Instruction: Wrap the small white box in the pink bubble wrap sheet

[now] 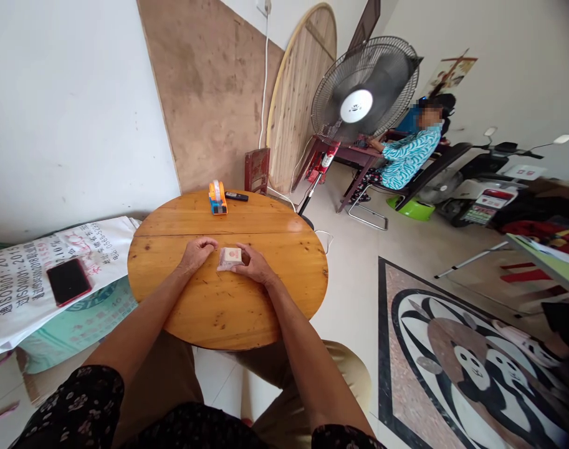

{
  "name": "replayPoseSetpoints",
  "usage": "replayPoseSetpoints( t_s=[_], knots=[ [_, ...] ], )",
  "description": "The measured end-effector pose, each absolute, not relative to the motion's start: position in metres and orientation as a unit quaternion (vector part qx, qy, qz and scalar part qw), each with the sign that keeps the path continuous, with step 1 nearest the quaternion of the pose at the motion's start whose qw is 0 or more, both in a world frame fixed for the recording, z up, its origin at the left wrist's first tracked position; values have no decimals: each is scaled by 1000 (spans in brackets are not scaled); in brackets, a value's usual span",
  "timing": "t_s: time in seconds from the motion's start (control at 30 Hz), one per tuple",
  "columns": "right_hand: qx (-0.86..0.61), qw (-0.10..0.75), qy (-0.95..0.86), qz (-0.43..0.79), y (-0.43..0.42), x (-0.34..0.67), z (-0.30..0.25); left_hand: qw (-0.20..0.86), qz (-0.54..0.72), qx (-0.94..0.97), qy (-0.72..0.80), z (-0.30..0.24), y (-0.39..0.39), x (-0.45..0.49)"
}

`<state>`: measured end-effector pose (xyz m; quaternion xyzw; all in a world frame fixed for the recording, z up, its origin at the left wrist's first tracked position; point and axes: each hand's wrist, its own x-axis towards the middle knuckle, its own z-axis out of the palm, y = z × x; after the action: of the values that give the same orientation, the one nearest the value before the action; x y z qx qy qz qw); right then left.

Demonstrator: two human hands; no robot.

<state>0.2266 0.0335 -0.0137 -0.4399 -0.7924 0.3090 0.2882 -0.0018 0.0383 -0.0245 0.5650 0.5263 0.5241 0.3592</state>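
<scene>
On the round wooden table (191,299) lies a small cream-coloured box (231,254) with a red round print on top and crinkled clear plastic wrap about it. My right hand (256,265) grips it from the right side, thumb near me and fingers at the far edge. Just left of the box, apart from it, my left hand (199,254) rests over the tabletop with its fingers curled and pressed together. Whether anything small is between those fingertips is hidden.
An orange and blue tape dispenser (217,198) and a black handheld device (236,196) sit at the table's far edge. A phone (69,282) lies on white sacks (111,240) at left. Beyond stand a spinning fan (356,106) and a seated person (410,153).
</scene>
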Motion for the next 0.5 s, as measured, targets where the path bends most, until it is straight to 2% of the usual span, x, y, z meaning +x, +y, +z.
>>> replayPoseSetpoints(
  t_s=[0.5],
  knots=[
    [-438, 290, -799, 292, 31, 226, -15, 365, 518, 568, 525, -23, 37, -4]
  ],
)
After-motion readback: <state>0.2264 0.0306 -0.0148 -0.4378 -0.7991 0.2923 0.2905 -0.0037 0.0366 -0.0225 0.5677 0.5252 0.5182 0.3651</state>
